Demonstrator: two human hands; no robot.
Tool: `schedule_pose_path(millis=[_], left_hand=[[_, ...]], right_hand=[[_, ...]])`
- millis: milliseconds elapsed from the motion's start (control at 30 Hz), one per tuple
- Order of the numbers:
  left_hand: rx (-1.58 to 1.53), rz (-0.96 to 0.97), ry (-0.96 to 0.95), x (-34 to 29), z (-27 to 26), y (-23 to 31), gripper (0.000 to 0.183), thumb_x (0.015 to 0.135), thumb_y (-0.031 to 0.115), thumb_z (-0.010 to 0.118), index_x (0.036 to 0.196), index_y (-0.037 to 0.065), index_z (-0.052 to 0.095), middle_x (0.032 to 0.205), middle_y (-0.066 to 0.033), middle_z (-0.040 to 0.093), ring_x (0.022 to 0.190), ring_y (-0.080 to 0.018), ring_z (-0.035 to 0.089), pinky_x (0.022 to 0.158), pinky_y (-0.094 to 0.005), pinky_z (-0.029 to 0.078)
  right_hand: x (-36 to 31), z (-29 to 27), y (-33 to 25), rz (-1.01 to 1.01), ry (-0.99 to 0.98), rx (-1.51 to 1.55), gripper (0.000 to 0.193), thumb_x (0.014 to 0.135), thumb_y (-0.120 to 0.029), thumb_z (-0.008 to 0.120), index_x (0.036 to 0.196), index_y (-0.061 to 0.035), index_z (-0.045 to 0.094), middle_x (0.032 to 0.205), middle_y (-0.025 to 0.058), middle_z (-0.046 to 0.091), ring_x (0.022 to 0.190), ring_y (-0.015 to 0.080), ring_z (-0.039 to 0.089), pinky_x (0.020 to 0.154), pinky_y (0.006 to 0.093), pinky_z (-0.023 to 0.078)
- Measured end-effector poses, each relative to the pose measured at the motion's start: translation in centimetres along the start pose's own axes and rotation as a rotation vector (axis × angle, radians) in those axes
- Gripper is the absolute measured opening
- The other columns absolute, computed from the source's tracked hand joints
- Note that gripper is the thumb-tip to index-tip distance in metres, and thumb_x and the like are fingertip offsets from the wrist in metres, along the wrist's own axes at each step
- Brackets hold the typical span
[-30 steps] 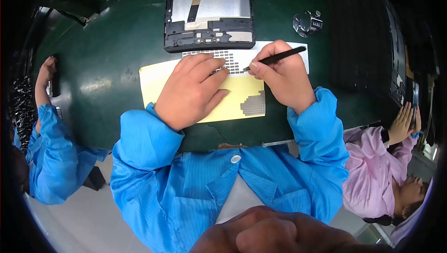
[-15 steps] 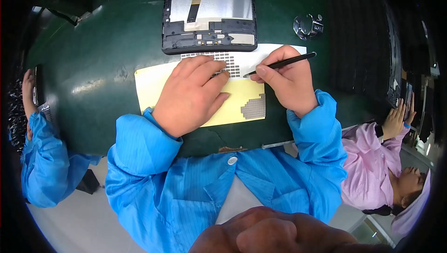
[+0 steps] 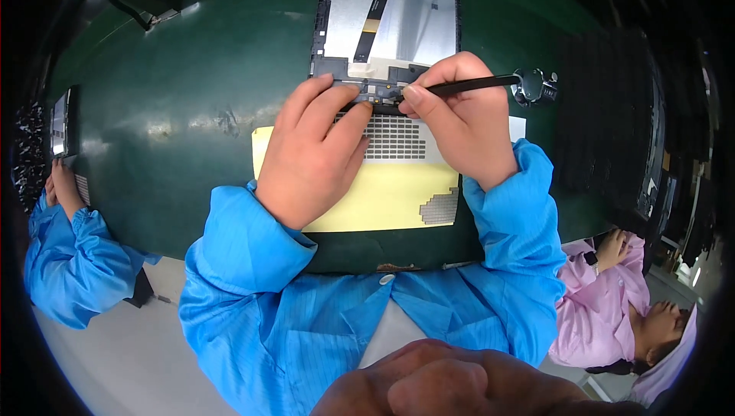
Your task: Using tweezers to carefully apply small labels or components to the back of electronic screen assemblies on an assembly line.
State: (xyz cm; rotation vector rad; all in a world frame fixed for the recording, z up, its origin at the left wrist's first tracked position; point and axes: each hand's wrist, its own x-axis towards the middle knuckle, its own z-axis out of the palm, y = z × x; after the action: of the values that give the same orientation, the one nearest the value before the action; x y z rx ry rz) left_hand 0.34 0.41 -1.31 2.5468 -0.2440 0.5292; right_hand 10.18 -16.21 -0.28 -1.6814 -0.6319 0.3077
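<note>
A tablet-like device (image 3: 413,21) lies back-open ahead of me, showing a silvery metal plate, a black-and-gold flex cable and a dark lower frame. My left hand (image 3: 310,152) rests palm down, fingers spread, its fingertips at the frame's lower edge. In my right hand (image 3: 471,125) slim black tweezers (image 3: 478,84) are pinched, held like a pen. Their tip reaches the frame's lower part; whether it holds anything is too small to tell. Nearer me, a white sheet of small dark rectangular stickers (image 3: 396,144) overlaps a yellow sheet (image 3: 367,213), which bears a cluster of grey pieces (image 3: 439,208).
A shiny metal object (image 3: 534,86) stands on the green table (image 3: 207,140) right of the device. Dark stacked material (image 3: 601,109) fills the right side. A person in blue (image 3: 76,255) sits at left, one in pink (image 3: 601,305) at right.
Both hands have moved from the sticker sheet up to the device's lower frame, the tweezers with the right hand. The whole view has shifted, so device and sheets appear farther right and lower.
</note>
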Motion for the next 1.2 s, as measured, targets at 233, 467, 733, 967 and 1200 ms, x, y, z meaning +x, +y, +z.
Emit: schedule_pose_path(millis=[233,467,733,967,1200], left_hand=[[0.072,0.006,0.021,-0.3,0.6,0.2,0.037,0.062,0.001,0.065,0.098,0.009,0.062,0.107,-0.0117,0.053,0.105,-0.0358,0.049,0.089,-0.0443,0.044],[0.141,0.006,0.027,0.2,1.4,0.7,0.039,0.063,0.003,0.06,0.101,0.011,0.061,0.104,-0.0134,0.052,0.105,-0.0368,0.047,0.089,-0.0467,0.042],[0.021,0.243,-0.105,-0.7,1.1,1.4,0.04,0.064,0.008,0.069,0.103,0.007,0.06,0.111,-0.0135,0.053,0.107,-0.0344,0.048,0.09,-0.0455,0.04],[-0.215,0.318,-0.401,-0.6,1.8,2.6,0.043,0.063,0.018,0.073,0.101,0.003,0.06,0.111,-0.0128,0.055,0.104,-0.032,0.05,0.089,-0.045,0.041],[-0.211,0.305,-0.423,0.2,1.8,2.3,0.044,0.062,0.02,0.073,0.101,0.004,0.061,0.111,-0.0122,0.055,0.105,-0.032,0.049,0.089,-0.0448,0.041]], right_hand=[[-0.4,0.3,0.3,-0.016,-0.028,-0.041,0.013,0.081,-0.004,0.065,0.087,0.0013,0.054,0.077,0.0089,0.056,0.068,0.0143,0.056,0.06,0.0271,0.046],[-0.6,0.2,0.7,-0.152,0.054,-0.141,0.011,0.078,-0.003,0.067,0.082,0.0019,0.058,0.08,0.0073,0.057,0.07,0.0141,0.058,0.063,0.0263,0.048],[-9.5,-5.4,-0.6,0.368,-0.025,0.22,0.012,0.086,-0.003,0.059,0.092,0.001,0.049,0.078,0.0079,0.059,0.072,0.0116,0.061,0.064,0.0233,0.05],[-9.9,-4.5,-0.2,0.442,-0.064,0.155,0.015,0.084,-0.005,0.062,0.092,-0.0014,0.049,0.077,0.0041,0.058,0.067,0.0064,0.056,0.057,0.0204,0.044],[-9.0,-4.8,-0.4,0.496,-0.111,0.14,0.012,0.086,-0.001,0.059,0.092,0.0023,0.049,0.08,0.0086,0.06,0.077,0.0138,0.064,0.069,0.0243,0.052]])
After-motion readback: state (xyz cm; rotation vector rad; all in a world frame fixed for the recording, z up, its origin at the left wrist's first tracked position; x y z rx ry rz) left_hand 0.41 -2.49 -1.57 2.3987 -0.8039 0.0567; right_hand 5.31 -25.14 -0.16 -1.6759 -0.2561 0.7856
